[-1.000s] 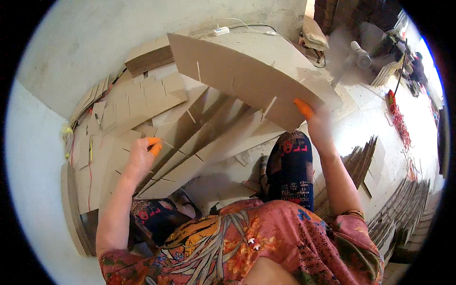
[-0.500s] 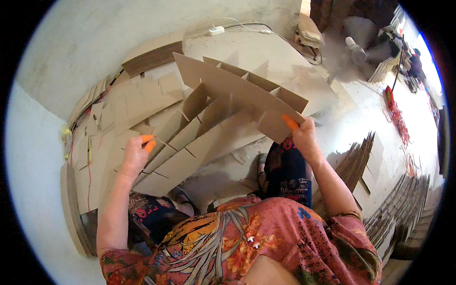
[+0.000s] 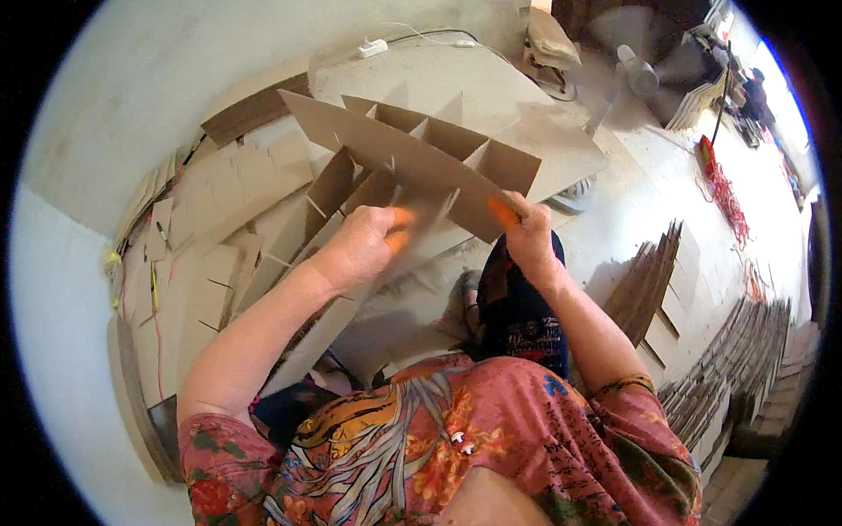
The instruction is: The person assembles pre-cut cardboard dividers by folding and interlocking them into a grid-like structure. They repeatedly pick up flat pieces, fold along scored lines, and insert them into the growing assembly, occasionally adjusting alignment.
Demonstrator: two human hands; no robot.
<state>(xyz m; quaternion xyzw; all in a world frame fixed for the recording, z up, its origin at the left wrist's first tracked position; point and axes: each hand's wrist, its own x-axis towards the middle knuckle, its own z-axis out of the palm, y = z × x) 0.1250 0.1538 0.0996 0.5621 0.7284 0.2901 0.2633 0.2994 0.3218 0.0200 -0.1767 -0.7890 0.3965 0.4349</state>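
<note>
The pale wall [image 3: 175,96] fills the upper left, and the white floor [image 3: 596,237] spreads to the right. Along the lower edge runs the person's rose-red, flower-patterned shirt [image 3: 544,421], with one dark trouser leg [image 3: 531,320] rising above it.

The divider is a frame of brown card in the middle, ahead of the person. Its front strip [image 3: 417,173] slants down from upper left to lower right, standing on edge, with slots cut in it. A back strip [image 3: 510,168] stands roughly parallel behind it, and short card walls cross the gap between them, making open cells. Long cross strips [image 3: 330,188] run down from the front strip toward the lower left.

A tall stack [image 3: 741,373] of card fills the lower right; a smaller stack [image 3: 645,285] leans just beside it. Slotted sheets [image 3: 250,188] lie flat at the left. A fan [image 3: 638,74] stands at the upper right, its blades blurred.

The right hand [image 3: 531,237] grips the front strip by its right end. The left hand [image 3: 355,250] is in front of the cross strips, fingers curled; blur hides whether it holds anything.

Red string [image 3: 724,206] lies in a tangle at the right. A white power strip [image 3: 373,48] sits near the wall. Orange covers [image 3: 502,213] sheathe fingertips on both hands.
</note>
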